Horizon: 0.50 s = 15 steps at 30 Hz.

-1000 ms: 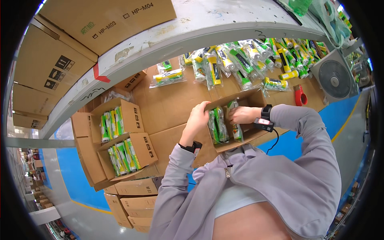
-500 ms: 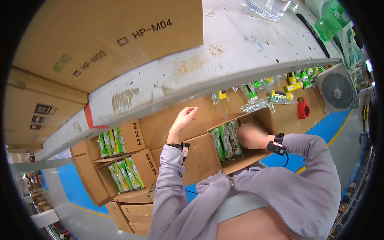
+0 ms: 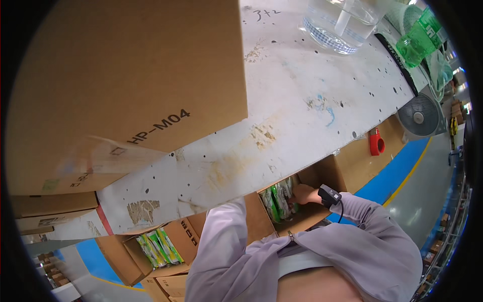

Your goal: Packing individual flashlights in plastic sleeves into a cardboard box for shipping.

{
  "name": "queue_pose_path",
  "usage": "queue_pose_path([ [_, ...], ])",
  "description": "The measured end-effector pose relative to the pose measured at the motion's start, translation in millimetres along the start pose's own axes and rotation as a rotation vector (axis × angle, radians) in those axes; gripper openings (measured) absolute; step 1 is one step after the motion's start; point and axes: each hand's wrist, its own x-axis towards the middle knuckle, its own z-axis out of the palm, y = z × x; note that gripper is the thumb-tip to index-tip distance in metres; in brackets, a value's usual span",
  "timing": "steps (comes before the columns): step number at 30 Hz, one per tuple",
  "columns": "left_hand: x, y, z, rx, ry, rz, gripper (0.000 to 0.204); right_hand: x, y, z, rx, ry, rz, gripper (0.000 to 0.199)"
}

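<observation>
My right hand [image 3: 304, 194] reaches down into an open cardboard box [image 3: 315, 215] in front of me. It is at the right end of a row of green-and-white plastic-wrapped packs [image 3: 277, 201] standing side by side in the box. Its fingers point toward the packs and are partly hidden, so their grip does not show. A black strapped device [image 3: 329, 195] sits on that wrist. My left sleeve [image 3: 225, 226] runs up beneath the edge of the white shelf [image 3: 282, 121], which hides my left hand.
At left stands another open box [image 3: 132, 256] of green-and-white packs. A large carton [image 3: 126, 65] rests on the shelf, with a clear water container [image 3: 342, 25] and a green bottle [image 3: 420, 40]. Beyond the shelf's right end are a red tape dispenser [image 3: 376, 142] and a fan [image 3: 418, 116].
My view has shifted, and the shelf covers more of the worktable and its loose packs. My left hand has gone out of sight under the shelf. My right hand stays in the box.
</observation>
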Motion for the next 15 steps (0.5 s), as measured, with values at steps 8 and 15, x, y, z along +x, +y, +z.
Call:
queue_pose_path([
  [8,-84.1,26.4,-5.5,-0.675,-0.168,-0.034,0.035,-55.9,-27.3,-61.8,0.233,0.183,-0.100,0.052],
  [15,-282.6,92.8,74.7,-0.614,-0.133,0.169,0.041,-108.7,-91.2,-91.3,1.306,0.290,-0.540,0.037],
])
